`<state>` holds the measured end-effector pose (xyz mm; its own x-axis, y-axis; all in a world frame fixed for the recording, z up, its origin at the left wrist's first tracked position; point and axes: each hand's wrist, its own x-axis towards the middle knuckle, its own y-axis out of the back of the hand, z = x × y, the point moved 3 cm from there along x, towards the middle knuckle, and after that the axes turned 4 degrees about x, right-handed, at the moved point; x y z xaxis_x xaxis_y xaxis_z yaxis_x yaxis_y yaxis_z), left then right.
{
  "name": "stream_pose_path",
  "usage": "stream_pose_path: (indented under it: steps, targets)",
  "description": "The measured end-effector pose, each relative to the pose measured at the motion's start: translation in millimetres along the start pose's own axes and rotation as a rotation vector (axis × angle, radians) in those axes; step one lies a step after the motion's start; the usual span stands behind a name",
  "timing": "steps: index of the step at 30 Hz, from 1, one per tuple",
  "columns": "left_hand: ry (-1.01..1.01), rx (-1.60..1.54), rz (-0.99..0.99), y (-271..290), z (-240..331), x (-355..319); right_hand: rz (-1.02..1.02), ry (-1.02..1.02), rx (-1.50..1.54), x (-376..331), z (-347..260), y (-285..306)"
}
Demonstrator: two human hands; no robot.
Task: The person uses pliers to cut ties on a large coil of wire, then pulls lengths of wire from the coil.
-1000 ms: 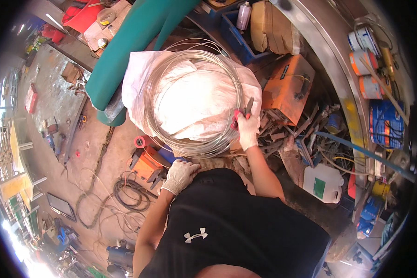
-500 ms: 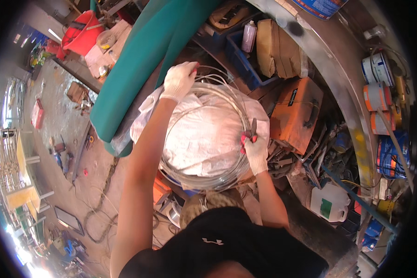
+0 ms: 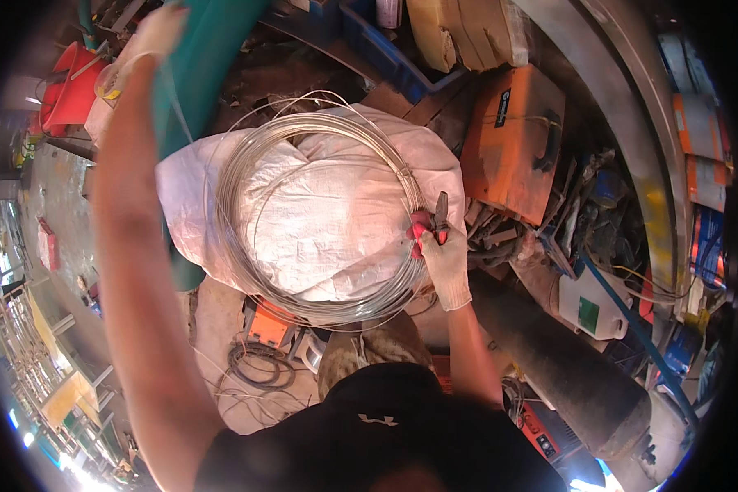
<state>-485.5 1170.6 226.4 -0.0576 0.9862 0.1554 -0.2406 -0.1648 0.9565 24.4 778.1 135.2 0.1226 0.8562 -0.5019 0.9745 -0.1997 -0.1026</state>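
Observation:
A large coil of thin silvery wire point(image 3: 367, 308) lies on a bulging white woven sack point(image 3: 328, 221). At the coil's right side my right hand point(image 3: 446, 261), in a pale knit glove, is closed on red-handled pliers point(image 3: 442, 215), their dark jaws pointing away from me. My left hand point(image 3: 157, 33), also gloved, is raised at the far left over the green roll-like thing point(image 3: 221, 49). Motion smears its fingers. A faint thin line runs from near it toward the sack; whether the hand grips it is unclear. Loose wire loops stick out at the coil's far edge.
An orange case point(image 3: 517, 143) with a dark handle stands right of the sack, near a torn cardboard box point(image 3: 467, 33) and a blue crate point(image 3: 398, 57). A dark cylinder point(image 3: 562, 361) and a white jug point(image 3: 592, 305) lie right. A red bucket point(image 3: 70, 86) stands far left.
My left hand has swung from the coil's far edge out to the far left. My right hand keeps the pliers at the coil. The whole view has shifted, and the coil shows more fully.

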Motion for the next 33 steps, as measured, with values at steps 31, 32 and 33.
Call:
stream_pose_path:
  steps: [31,32,33]
  targets:
    - [1.277,0.351,0.339,299.2,-146.0,-1036.5,-1.01,0.324,-1.16,-160.4,49.1,-93.6]
    - [1.34,0.49,0.319,273.3,-134.2,-1080.8,-1.036,0.484,-1.185,-166.0,67.1,-94.3]
    - [1.377,0.412,0.373,252.1,-122.1,-1118.6,-1.035,0.648,-1.198,-164.4,91.9,-90.9]
